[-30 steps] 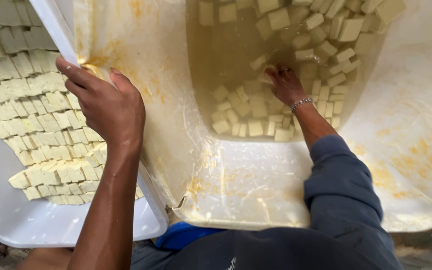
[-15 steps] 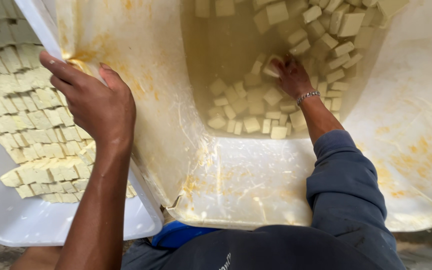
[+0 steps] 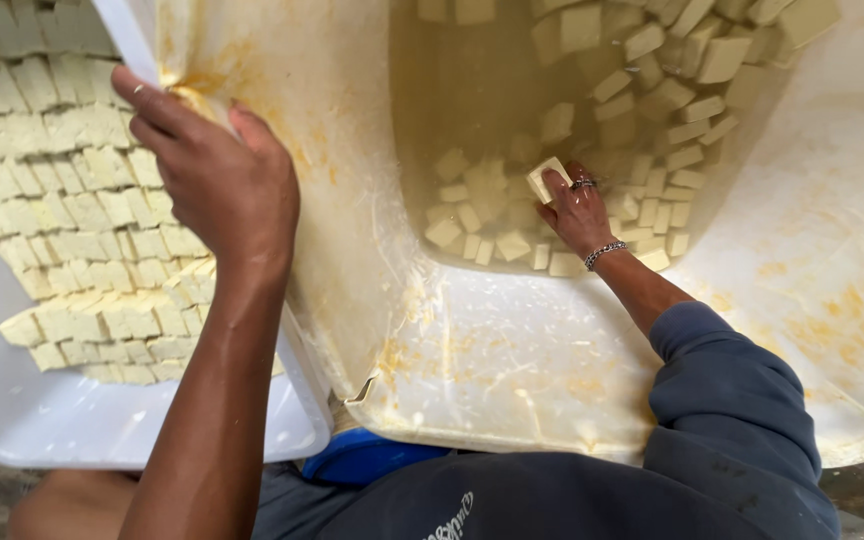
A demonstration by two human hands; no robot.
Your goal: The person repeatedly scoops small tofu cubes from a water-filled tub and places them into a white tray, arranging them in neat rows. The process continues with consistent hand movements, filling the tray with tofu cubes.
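- While the head view looks straight down, left hand (image 3: 222, 180) grips the yellow-stained rim of the big white tub (image 3: 472, 340), fingers curled over the edge, thumb on the inner wall; closed on the rim, nothing else in it.
- Right hand (image 3: 577, 210) reaches down into the tub, fingertips pinched on one pale cube (image 3: 548, 175), lifted just above the cloudy yellowish liquid (image 3: 482, 90); ring and beaded bracelet on that hand and wrist, dark blue sleeve (image 3: 732, 400) pushed up the forearm.
- Cube sits at the top of the right hand, near the middle of the tub's pool.
- More loose cubes (image 3: 652, 90) float or lie scattered in the liquid, mostly at the far and right side, some just beside the right hand.
- White tray (image 3: 72, 420) at left, touching or tucked under the tub's left edge; can't tell which.
- Tray holds tight rows of stacked cubes (image 3: 62, 210), filling its far part; near corner bare.
- Blue object (image 3: 362, 455) peeks out below the tub, kind unclear.
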